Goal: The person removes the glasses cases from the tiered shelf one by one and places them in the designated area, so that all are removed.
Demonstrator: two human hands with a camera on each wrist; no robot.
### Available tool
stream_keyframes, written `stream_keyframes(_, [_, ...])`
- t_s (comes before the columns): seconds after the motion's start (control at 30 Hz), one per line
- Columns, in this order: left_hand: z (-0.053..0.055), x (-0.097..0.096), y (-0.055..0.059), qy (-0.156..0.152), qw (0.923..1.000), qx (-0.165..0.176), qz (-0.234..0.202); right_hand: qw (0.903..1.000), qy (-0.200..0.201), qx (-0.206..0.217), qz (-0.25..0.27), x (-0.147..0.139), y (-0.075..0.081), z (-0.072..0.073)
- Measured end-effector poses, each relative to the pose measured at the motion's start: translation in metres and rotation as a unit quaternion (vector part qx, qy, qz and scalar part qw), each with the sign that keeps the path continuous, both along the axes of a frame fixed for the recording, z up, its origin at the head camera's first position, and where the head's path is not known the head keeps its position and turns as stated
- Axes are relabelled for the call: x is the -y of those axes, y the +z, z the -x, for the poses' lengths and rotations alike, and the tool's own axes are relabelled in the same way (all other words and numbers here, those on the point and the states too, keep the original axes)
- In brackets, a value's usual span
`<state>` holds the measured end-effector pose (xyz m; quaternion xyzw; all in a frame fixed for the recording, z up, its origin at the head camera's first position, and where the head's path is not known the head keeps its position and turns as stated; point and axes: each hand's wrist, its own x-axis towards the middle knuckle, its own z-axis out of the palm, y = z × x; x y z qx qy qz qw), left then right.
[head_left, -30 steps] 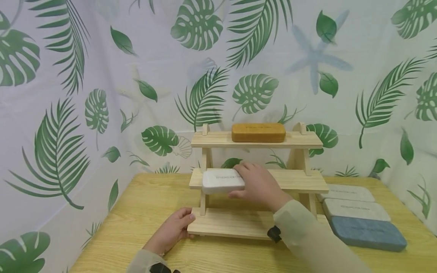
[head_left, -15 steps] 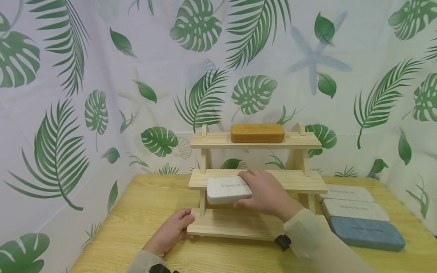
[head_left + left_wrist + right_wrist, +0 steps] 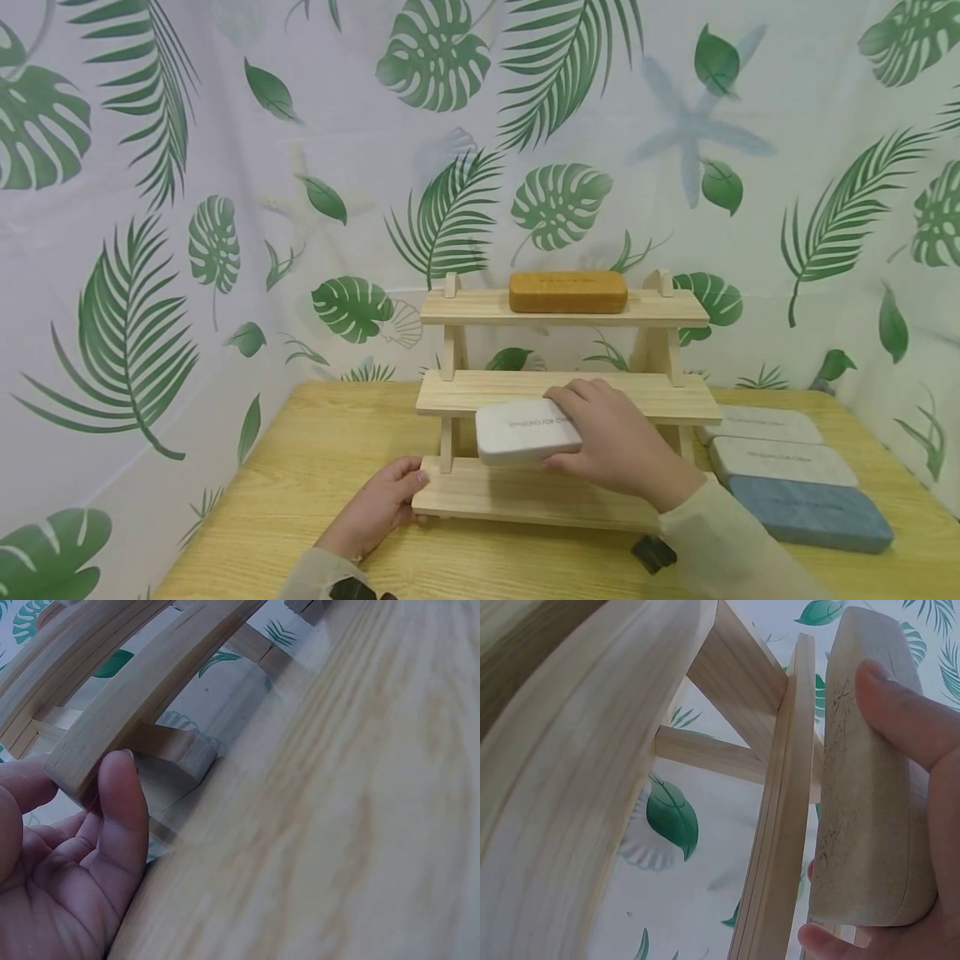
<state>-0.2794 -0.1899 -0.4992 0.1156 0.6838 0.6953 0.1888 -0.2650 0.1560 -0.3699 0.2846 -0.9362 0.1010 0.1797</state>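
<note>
One wood-grain table (image 3: 300,450) meets leaf-print walls (image 3: 352,100); the left hand (image 3: 378,504) pinches a rack (image 3: 517,493), the right hand (image 3: 611,440) grips a white case (image 3: 517,433) (one end hidden).

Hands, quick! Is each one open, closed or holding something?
Left hand: holding the bottom shelf by its end.
Right hand: holding a white case.

Soft, fairly bright light spreads across the head view, tinting the white, green-leaf-printed backdrop (image 3: 337,242) a cool lilac at left, with mild shade beneath the pale wooden three-tier shelf (image 3: 465,390). The left wrist view is dimmer, with the yellow wood-grain desk (image 3: 337,825) smeared out of focus close to the lens. In both wrist views, wide-angle distortion bows the shelf's straight boards, under muted, greyish light.
</note>
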Motion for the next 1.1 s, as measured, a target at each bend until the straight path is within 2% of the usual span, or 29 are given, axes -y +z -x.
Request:
stream_keyframes(0.43, [0.000, 0.000, 0.002, -0.001, 1.0000, 0.000, 0.006, 0.9998, -0.010, -0.007, 0.018, -0.035, -0.004, -0.016])
stream_keyframes(0.83, [0.001, 0.000, -0.001, -0.003, 1.0000, -0.001, 0.007, 0.9989, -0.032, 0.013, 0.032, -0.060, -0.009, -0.024])
stream_keyframes(1.1, [0.000, 0.000, 0.002, -0.001, 1.0000, 0.000, 0.007, 0.9979, -0.048, 0.025, 0.036, -0.077, -0.009, -0.032])
